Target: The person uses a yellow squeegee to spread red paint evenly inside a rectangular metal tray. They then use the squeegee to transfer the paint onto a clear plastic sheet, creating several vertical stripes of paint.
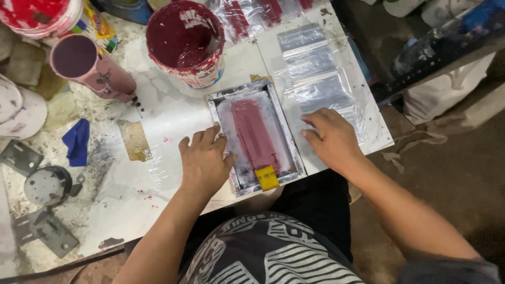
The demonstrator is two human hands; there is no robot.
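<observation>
White, paint-stained surface (173, 113), plastic sheeting over parts of it. Dark red paint bucket (185, 42) stands near the far edge, a pink tube (92, 67) lying to its left. Clear plastic sleeves (315, 73) laid in a row along the right edge. Small metal-framed printing screen (254, 135) sits at the near edge, smeared with red ink, a yellow-handled squeegee (267, 177) at its near end. Left hand (204, 163) flat, fingers spread, pressing the frame's left side. Right hand (330, 138) open, fingertips on a sleeve just right of the frame, gripping nothing.
</observation>
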